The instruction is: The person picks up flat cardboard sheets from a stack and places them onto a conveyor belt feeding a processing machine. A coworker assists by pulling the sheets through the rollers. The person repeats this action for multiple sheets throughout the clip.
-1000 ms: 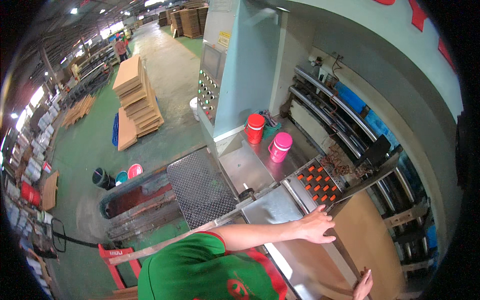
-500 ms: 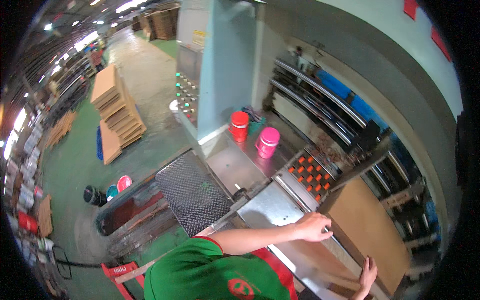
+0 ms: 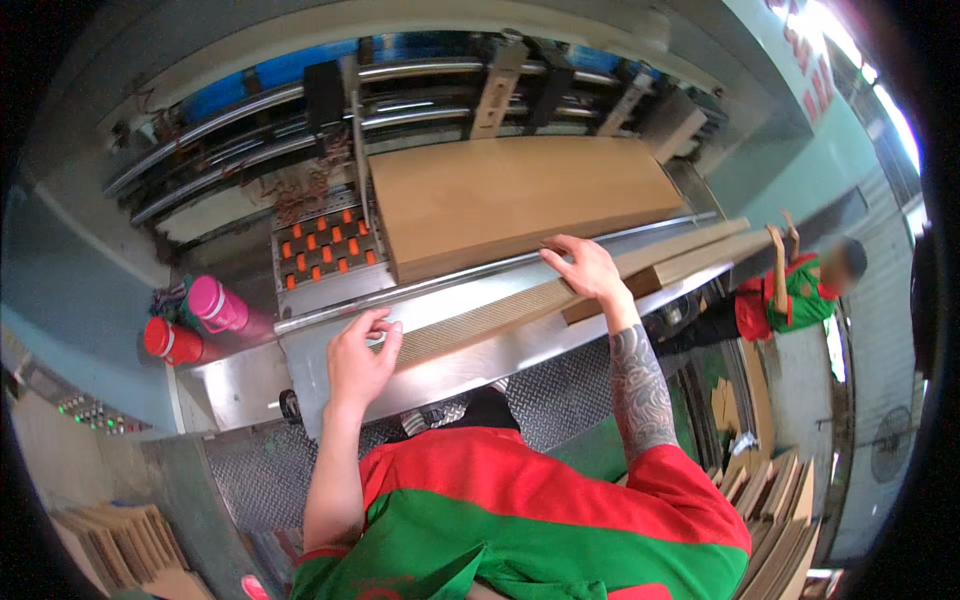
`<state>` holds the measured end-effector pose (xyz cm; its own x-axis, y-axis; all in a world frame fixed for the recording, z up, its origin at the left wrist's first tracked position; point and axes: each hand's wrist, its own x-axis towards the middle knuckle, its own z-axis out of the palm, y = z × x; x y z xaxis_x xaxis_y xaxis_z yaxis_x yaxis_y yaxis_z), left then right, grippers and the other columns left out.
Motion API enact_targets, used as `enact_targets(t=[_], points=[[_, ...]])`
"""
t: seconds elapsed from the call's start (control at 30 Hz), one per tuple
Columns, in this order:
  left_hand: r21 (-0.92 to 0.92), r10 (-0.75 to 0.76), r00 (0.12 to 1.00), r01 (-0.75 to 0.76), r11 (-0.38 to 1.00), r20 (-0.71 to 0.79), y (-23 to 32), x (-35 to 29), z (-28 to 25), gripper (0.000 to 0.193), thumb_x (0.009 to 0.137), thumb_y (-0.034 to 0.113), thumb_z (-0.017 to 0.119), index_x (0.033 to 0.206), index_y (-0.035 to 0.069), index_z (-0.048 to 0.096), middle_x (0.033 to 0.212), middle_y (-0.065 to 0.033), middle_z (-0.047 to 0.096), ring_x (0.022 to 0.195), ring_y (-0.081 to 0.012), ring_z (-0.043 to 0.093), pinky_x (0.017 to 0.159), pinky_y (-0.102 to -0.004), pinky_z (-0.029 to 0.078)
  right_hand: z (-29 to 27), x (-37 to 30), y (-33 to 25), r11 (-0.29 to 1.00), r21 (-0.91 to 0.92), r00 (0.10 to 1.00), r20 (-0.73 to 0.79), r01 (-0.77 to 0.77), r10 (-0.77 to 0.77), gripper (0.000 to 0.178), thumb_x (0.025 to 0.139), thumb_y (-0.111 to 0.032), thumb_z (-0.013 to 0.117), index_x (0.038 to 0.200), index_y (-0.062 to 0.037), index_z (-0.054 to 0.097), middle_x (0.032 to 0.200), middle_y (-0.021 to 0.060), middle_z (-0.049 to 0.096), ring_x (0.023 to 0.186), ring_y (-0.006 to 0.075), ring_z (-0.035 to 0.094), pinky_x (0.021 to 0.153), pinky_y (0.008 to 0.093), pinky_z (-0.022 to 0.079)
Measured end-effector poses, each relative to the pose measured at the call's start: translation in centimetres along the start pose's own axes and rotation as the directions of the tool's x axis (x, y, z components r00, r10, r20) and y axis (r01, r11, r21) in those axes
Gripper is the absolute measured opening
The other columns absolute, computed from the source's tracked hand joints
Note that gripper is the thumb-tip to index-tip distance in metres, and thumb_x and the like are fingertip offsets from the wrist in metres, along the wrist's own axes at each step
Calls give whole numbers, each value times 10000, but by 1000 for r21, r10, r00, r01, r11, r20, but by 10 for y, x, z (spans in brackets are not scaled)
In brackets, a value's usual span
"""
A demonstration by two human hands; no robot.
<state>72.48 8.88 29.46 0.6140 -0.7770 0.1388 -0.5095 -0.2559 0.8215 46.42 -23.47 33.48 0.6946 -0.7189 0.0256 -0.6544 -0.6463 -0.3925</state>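
Note:
A narrow cardboard stack (image 3: pixel 480 320) with ridged edges lies along the metal table in front of me. My left hand (image 3: pixel 362 358) is at its left end, fingers loosely bent and thumb apart. Over the right part of the same stack is my right hand (image 3: pixel 585 268), palm down, its fingers stretched out and thumb spread. Whether either palm presses on the cardboard is hard to see. Beyond a metal bar (image 3: pixel 450 262), a large brown cardboard stack (image 3: pixel 520 195) rests in the machine.
A co-worker (image 3: pixel 800 290) stands at the right, hands near another cardboard stack (image 3: pixel 690 265). Orange rollers (image 3: pixel 325 245), a pink jug (image 3: pixel 215 303) and a red jug (image 3: pixel 172 341) are at the left. Patterned metal plate (image 3: pixel 560 400) covers the floor below the table (image 3: pixel 460 365).
My view has swung to the right, bringing the large stack to the middle and the co-worker into sight. My hands are now at the narrow stack; earlier my right hand was by the large stack's edge.

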Motion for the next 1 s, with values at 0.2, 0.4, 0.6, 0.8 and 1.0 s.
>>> enact_targets(t=[0.2,0.4,0.6,0.8,1.0], points=[[-60,11,1000,-12,998,-9,0,1,0,294,978,222,785,1204,34,769,985,-140,816,909,-232,794,836,-381,610,-1,1,6,1000,17,1000,8,17,-17,526,1015,-543,636,1253,-94,774,1164,191,789,1128,397,731,995,490,568],[-57,0,1000,0,998,-3,-2,3,0,281,978,184,780,1203,16,767,980,-135,809,894,-214,786,828,-362,602,2,3,8,1000,0,1000,-11,0,0,509,1014,-540,638,1227,-97,771,1147,173,794,1112,389,735,977,485,574],[-82,-12,1000,11,997,-10,2,3,-1,271,1015,182,746,1227,15,765,1018,-135,810,918,-191,768,869,-351,597,-1,6,4,1000,18,1000,-13,11,-11,478,1020,-499,650,1244,-93,767,1151,156,801,1119,367,743,985,470,577],[-46,-34,999,35,998,8,3,-1,-2,269,1015,176,745,1229,15,766,1010,-128,806,910,-181,763,863,-350,596,-4,-2,0,999,17,999,26,-28,27,494,1023,-469,653,1292,-69,760,1203,147,801,1154,336,750,1019,441,575],[-70,17,1000,-15,997,20,0,-7,1,279,976,134,764,1215,-9,759,980,-153,805,888,-222,781,848,-369,598,-6,-13,1,999,41,999,-33,-5,7,463,1025,-471,647,1249,-84,769,1149,139,806,1107,355,749,986,463,576]])
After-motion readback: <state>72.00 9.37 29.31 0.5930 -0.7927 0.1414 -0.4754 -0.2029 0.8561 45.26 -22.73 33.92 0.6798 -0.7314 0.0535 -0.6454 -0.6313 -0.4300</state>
